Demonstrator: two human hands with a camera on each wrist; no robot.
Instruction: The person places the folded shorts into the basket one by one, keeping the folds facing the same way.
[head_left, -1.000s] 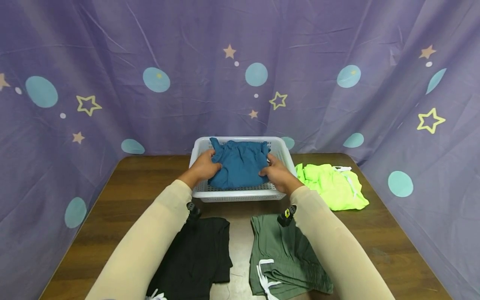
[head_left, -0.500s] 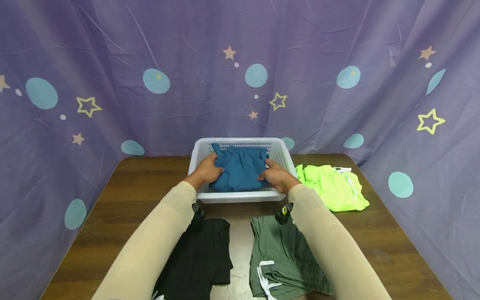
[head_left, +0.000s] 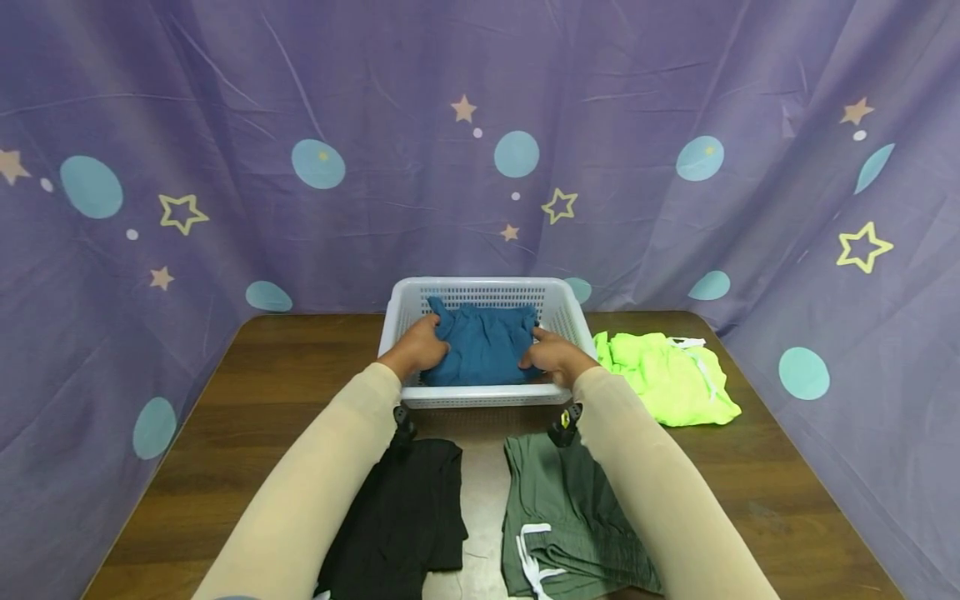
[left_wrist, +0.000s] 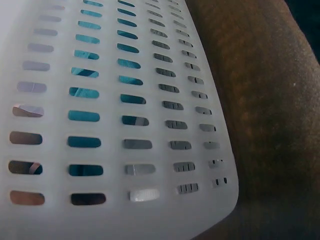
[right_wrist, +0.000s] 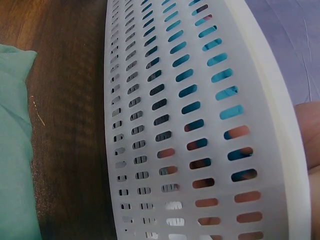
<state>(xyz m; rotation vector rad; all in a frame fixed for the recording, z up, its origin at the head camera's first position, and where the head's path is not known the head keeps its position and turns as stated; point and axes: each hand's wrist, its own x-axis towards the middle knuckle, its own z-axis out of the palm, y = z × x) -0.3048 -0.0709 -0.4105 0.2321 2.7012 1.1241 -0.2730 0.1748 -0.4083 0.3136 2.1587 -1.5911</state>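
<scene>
A folded blue cloth garment [head_left: 486,346] with a gathered top edge lies within the white plastic basket [head_left: 480,398] at the back of the table. My left hand [head_left: 422,343] grips its left side, thumb on top. On the opposite side my right hand [head_left: 557,353] pinches the cloth, its thumb also on top and the other fingers mostly hidden. Both wrist views look at the basket's slotted wall; blue fabric [left_wrist: 84,116] shows through the slots in the left one. In the right one, bits of blue and of hand appear behind the wall [right_wrist: 150,115].
Folded black garment [head_left: 405,517] lies at the front left of the wooden table [head_left: 285,367]. Green drawstring shorts [head_left: 570,517] lie at the front right. Neon yellow-green clothing [head_left: 667,375] sits right of the basket. A purple curtain [head_left: 405,167] hangs behind.
Both hands have lowered the blue garment deeper into the basket and slightly toward me, keeping their grip. The other garments stay where they were.
</scene>
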